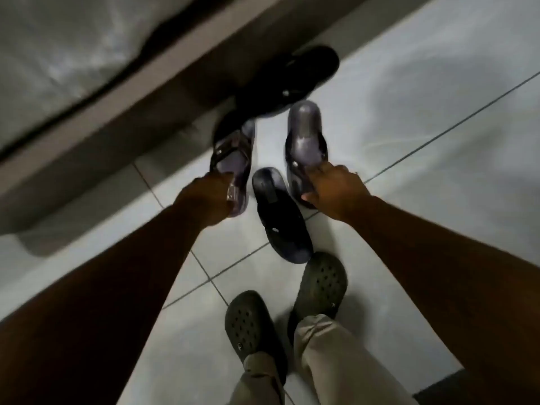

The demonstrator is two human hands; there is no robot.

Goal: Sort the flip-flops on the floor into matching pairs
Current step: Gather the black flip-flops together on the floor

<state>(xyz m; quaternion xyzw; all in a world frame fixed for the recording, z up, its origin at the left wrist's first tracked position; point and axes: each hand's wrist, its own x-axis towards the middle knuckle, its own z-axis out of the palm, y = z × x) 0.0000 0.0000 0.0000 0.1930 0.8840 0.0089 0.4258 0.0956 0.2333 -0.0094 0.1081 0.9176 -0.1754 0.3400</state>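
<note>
On the pale tiled floor point(409, 118) beside a bed point(73, 54), your left hand point(209, 197) and right hand point(336, 191) each grip a purple flip-flop point(233, 153) point(305, 135), probably to pair them; two black flip-flops point(280, 211) point(292, 77) lie between and beyond.

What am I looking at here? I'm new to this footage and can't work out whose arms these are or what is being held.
There is no machine: the camera sits on a person's head, looking down at their own arms. The left hand has a grip on one greyish flip-flop; the right hand holds a similar flip-flop. A black flip-flop lies between them on the tiled floor, and another dark one lies farther off. Below are the person's own feet in dark clogs.
</note>
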